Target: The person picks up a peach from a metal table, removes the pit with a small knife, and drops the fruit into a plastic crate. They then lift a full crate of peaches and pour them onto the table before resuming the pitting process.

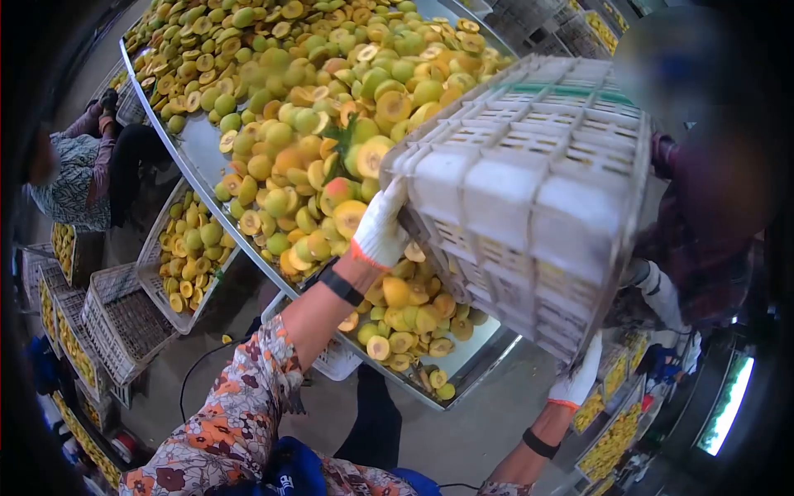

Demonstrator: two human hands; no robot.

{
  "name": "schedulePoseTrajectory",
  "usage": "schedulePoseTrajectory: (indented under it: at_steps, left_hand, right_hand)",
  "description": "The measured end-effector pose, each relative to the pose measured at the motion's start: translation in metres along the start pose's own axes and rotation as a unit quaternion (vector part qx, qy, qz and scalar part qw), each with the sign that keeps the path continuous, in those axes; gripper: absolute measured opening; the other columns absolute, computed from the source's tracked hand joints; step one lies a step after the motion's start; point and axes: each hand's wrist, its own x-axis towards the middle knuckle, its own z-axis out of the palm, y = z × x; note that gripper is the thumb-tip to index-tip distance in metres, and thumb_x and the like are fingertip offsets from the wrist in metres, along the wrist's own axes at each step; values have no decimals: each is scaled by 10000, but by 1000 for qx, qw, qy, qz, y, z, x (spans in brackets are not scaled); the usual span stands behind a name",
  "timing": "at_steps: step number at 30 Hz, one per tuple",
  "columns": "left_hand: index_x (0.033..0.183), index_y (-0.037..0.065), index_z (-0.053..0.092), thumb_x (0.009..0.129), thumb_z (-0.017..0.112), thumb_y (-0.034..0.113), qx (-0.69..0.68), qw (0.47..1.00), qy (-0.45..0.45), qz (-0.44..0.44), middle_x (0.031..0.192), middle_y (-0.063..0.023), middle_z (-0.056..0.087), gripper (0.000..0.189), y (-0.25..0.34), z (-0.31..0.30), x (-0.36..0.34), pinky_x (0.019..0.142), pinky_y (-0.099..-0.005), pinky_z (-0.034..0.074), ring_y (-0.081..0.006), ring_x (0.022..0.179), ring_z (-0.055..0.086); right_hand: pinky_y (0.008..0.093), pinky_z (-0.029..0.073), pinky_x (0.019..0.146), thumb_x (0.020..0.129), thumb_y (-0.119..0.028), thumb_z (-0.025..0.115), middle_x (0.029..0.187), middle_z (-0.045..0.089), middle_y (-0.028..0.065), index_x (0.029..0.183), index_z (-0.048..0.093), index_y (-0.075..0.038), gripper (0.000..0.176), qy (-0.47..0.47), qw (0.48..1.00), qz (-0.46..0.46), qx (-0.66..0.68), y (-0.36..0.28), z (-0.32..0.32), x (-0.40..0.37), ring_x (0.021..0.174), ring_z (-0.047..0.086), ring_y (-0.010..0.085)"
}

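Observation:
A white slatted plastic crate (529, 190) is tipped on its side over a metal table (194, 140), its bottom turned up toward me. My left hand (382, 230), in a white glove with an orange cuff, grips the crate's near left edge. Lower right, my right hand (577, 374), gloved the same way, is closed on the crate's lower rim; its fingers are partly hidden. Halved yellow-green fruit (281, 140), looking like peaches or apricots, lies heaped on the table, some with pit hollows showing. Green leaves (341, 145) lie among the fruit by my left hand.
Facing me on the right, a person in a dark checked sleeve (703, 223) stands close to the crate. Another person (78, 178) sits at the left. A fruit-filled crate (186, 256) and an emptier crate (128, 322) stand on the floor. More fruit crates (612, 442) are lower right.

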Motion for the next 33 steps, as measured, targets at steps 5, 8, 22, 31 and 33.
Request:
schedulePoseTrajectory:
  at_steps: [5,8,22,31,33]
  left_hand:
    - [1498,132,460,1050,573,374,-52,999,7,0,1460,-28,555,522,15,-6,30,1097,-419,463,-220,1304,545]
    - [1508,143,454,1038,585,411,-55,998,32,2,1489,-36,530,557,23,-11,41,1122,-454,440,-249,1333,521]
    - [1461,161,526,1012,545,547,-60,994,94,10,1503,-70,534,593,54,-14,50,1171,-569,356,-329,1373,489]
    - [1393,140,600,1015,607,411,-33,999,-3,1,1447,-69,590,464,81,0,103,1150,-505,413,-308,1305,553]
    - [1439,134,548,1038,544,435,-11,998,55,33,1500,-58,531,502,79,21,102,1162,-481,375,-287,1351,494]
  right_hand:
    - [293,466,794,1007,-419,618,1097,614,17,1233,613,-86,403,7,993,-63,-96,-52,68,-18,956,576,127]
    - [250,414,691,995,-417,643,909,526,-16,1109,616,-82,355,4,984,-114,-140,-65,97,-9,790,488,87]
    - [220,386,618,985,-328,677,837,492,-49,1000,624,-114,221,-117,970,-119,-174,-97,141,-7,712,462,45]
    - [208,274,449,947,-428,714,684,482,-38,856,560,-115,361,-109,978,-153,-91,-91,134,-24,505,395,28]
    - [197,352,512,954,-422,706,738,516,-36,916,598,-95,346,-92,986,-80,-112,-100,131,-34,585,454,29]
